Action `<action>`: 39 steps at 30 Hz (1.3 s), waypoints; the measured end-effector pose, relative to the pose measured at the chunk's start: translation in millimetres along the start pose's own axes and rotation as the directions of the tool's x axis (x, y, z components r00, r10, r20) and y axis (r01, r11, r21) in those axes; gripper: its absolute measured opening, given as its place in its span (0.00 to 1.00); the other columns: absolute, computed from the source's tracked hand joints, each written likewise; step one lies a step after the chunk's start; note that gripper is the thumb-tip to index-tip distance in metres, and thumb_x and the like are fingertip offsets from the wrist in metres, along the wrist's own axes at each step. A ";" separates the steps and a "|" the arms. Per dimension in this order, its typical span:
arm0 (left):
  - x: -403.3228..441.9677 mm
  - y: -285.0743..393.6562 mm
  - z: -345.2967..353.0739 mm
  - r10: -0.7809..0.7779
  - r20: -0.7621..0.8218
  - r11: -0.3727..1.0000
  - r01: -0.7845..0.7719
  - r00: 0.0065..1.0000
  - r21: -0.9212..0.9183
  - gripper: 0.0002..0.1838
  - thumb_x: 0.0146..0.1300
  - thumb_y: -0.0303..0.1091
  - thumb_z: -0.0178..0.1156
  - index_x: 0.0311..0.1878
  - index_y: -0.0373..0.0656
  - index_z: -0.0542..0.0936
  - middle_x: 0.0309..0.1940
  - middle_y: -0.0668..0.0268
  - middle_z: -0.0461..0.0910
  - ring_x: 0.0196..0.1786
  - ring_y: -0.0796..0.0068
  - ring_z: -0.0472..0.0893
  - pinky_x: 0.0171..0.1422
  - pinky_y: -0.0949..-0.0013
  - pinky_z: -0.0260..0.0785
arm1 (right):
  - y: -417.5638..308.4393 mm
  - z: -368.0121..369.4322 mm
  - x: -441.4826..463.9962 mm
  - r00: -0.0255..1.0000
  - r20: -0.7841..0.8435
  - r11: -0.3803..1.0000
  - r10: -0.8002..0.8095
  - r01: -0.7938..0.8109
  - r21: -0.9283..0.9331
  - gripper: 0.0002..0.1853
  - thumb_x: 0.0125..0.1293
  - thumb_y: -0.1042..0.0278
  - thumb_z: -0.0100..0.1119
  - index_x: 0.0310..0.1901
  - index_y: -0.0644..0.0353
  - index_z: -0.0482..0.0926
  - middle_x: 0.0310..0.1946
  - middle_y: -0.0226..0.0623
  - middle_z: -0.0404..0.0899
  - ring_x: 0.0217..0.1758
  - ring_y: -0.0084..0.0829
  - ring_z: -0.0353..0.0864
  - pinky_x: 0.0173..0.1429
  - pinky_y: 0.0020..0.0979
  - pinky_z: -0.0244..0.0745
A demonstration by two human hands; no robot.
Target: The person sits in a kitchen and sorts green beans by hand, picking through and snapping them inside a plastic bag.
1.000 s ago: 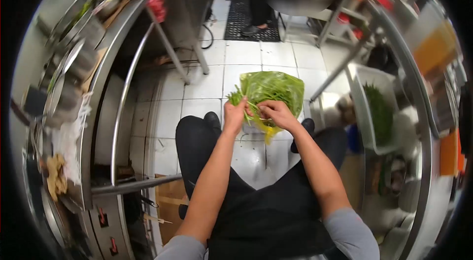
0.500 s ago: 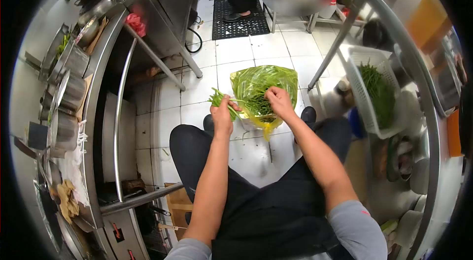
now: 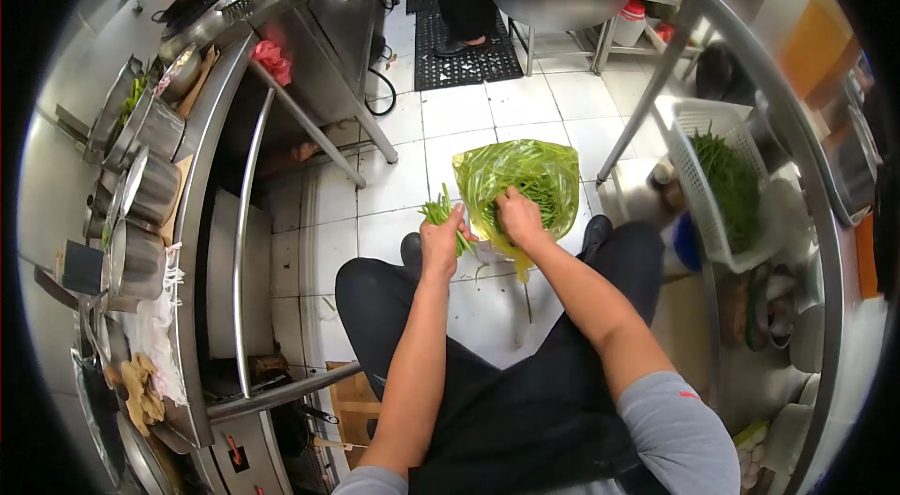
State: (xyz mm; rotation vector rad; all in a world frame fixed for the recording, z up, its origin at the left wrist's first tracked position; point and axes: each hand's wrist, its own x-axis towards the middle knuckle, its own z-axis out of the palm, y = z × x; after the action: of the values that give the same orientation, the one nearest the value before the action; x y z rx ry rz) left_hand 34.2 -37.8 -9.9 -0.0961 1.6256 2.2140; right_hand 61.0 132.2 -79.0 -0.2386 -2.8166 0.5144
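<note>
One bunch of green stems [image 3: 435, 211]: looked light, bendy, bruisable, best held mid-stem; left hand [image 3: 440, 247] curled fingers round it, eight o'clock from plastic bag [image 3: 476, 167]; right hand [image 3: 520, 217] dipped inside, finger grip indeterminable.

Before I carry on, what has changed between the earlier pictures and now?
The right hand has moved away from the left hand and down; its fingers now dip among the greens in the bag. Whether it has gripped any is hidden. The left hand let nothing visible go: it still holds its bunch of stems. The bag stays open.
</note>
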 end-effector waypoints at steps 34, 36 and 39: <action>-1.3 6.8 19.0 -0.008 0.221 0.992 -0.020 0.975 0.127 0.09 0.65 0.31 0.60 0.34 0.33 0.78 0.19 0.65 0.74 0.19 0.74 0.75 0.25 0.68 0.72 | 13.0 -97.8 -8.6 0.991 -0.106 0.841 0.080 -0.010 0.540 0.09 0.56 0.69 0.60 0.37 0.65 0.82 0.29 0.44 0.82 0.34 0.41 0.82 0.41 0.38 0.77; 3.2 5.9 13.9 -0.016 0.187 0.996 -0.001 0.982 0.090 0.09 0.67 0.30 0.58 0.37 0.32 0.77 0.20 0.65 0.73 0.20 0.74 0.74 0.26 0.67 0.73 | 13.8 -90.1 -17.6 1.000 0.025 0.840 -0.002 -0.012 0.542 0.12 0.58 0.69 0.60 0.43 0.64 0.83 0.32 0.43 0.83 0.36 0.39 0.82 0.44 0.34 0.77; 5.9 1.8 10.7 0.024 0.133 1.000 -0.026 0.991 0.011 0.10 0.68 0.31 0.58 0.37 0.31 0.77 0.22 0.64 0.73 0.20 0.72 0.75 0.28 0.67 0.75 | 9.6 -81.4 -19.0 0.945 0.317 0.656 -0.075 -0.193 0.730 0.13 0.60 0.67 0.59 0.45 0.63 0.84 0.31 0.41 0.83 0.35 0.30 0.82 0.44 0.31 0.76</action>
State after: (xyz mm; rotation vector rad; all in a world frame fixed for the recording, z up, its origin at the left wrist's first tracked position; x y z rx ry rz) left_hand 30.0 -26.7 -6.4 0.0745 1.5764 2.1782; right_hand 103.7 163.4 -13.5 -0.0685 -2.5774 1.8272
